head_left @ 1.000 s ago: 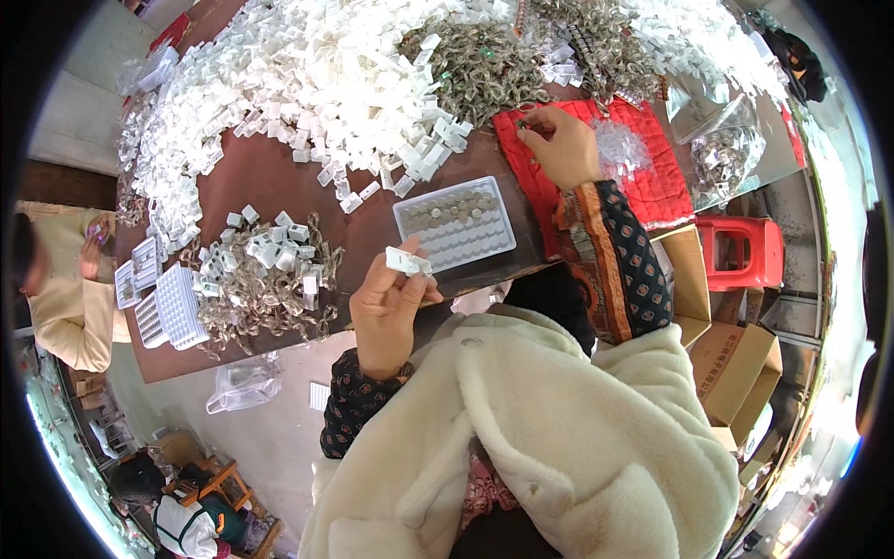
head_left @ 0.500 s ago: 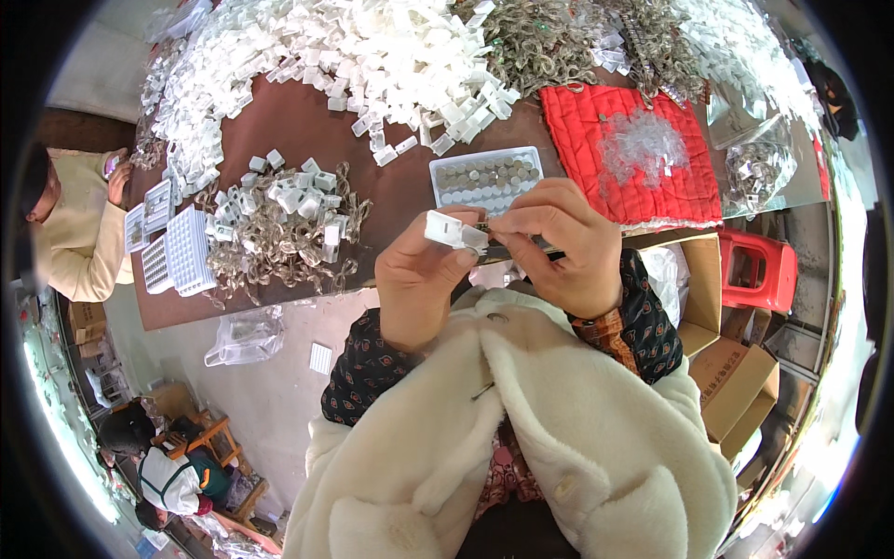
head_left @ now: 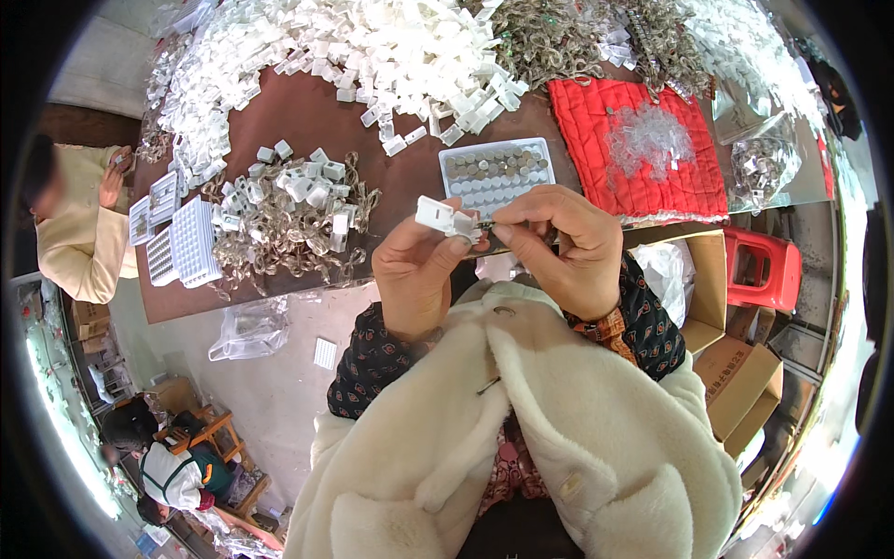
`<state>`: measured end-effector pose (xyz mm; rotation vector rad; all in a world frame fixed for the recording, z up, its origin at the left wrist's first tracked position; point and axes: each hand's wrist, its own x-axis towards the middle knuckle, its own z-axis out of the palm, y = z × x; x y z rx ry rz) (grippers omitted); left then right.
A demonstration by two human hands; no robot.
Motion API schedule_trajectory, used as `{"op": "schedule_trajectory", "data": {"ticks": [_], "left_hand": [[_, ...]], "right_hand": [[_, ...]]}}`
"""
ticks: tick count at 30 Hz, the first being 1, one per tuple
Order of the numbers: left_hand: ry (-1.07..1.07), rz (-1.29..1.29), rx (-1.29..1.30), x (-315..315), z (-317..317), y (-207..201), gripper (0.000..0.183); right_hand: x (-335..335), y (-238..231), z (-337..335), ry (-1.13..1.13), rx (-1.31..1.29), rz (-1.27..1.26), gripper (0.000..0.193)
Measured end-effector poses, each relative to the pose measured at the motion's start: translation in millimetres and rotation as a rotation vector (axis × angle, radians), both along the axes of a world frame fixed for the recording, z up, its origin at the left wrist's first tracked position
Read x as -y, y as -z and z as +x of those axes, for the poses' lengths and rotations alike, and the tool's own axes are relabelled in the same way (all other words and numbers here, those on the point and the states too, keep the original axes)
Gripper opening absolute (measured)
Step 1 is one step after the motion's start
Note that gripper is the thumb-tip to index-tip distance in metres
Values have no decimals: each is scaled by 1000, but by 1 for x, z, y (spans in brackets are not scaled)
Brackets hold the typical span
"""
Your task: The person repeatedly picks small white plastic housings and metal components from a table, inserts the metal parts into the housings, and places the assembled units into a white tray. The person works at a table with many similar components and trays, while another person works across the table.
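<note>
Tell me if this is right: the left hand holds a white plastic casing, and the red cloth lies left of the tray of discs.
Wrong side: the head view shows the red cloth lying right of the tray of discs. The left hand does hold a white plastic casing.

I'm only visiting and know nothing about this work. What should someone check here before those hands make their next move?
1. White casing held: ok, it is in the left fingers.
2. Small dark piece held: ok, it appears pinched in the right fingers, close to the casing's end.
3. Dark piece seated in the casing: cannot tell, too small to see.
4. A hand free for something else: not ok, both are occupied.
5. Tray lying flat: ok, on the table just beyond the hands, with round discs in its far rows.
6. Clear pieces on the red cloth: ok, heaped loosely there.
</note>
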<state>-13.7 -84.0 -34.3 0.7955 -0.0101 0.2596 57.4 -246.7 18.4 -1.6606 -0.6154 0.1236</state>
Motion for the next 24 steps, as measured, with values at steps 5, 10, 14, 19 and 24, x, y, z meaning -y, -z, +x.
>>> {"op": "schedule_trajectory", "data": {"ticks": [5, 10, 14, 19, 24], "left_hand": [[-108, 67, 69, 3, 0, 5, 26], [-157, 192, 66, 1, -1, 7, 27], [-196, 278, 70, -1, -3, 8, 27], [-232, 288, 112, -2, -2, 12, 27], [-278, 353, 141, -6, -2, 17, 24]], "right_hand": [[-10, -3, -6, 21, -40, -5, 16], [-11, -6, -9, 8, -36, -59, 15], [-10, -2, -4, -57, -202, 66, 15], [-8, 6, 0, -156, -416, 155, 22], [-11, 10, -3, -144, -121, 74, 22]]}}
